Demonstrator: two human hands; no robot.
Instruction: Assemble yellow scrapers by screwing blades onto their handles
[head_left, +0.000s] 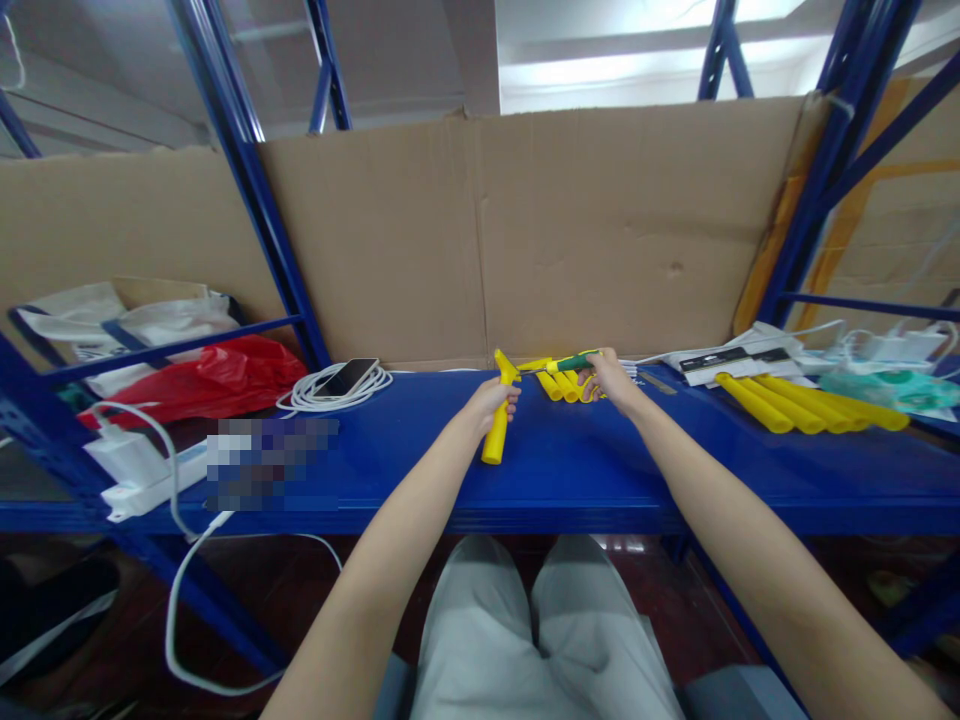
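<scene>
Yellow handle in the left hand, screwdriver in the right

At the far left, white bags (180, 320) and a red bag (236, 378) lie in a heap by the blue post (259, 210) of a rack. In front of them a white power strip (154, 492) carries a white charger (129, 455) with a cable, and a pixelated patch hides whatever lies beside the strip. Next along, a dark-screened phone (352, 376) rests on a coil of white cable (304, 396), near the back of the blue counter (405, 470). A sheet of cardboard (600, 230) stands upright behind.

At the middle, the left hand (495, 403) is closed around a yellow handle (493, 442), which it holds roughly upright with a slight tilt, its wider end up. The right hand (606, 378) grips a green and yellow screwdriver (576, 363), its shaft pointing left towards the top of that handle; whether the tip touches cannot be told. Below the screwdriver, a small row of yellow pieces (553, 388) lies on the counter, partly covered by the right hand.

Farther right come a flat black and white package (705, 362), a group of yellow tubes (757, 404) lying side by side, and a pale green plastic bag (862, 385) at the edge.
</scene>
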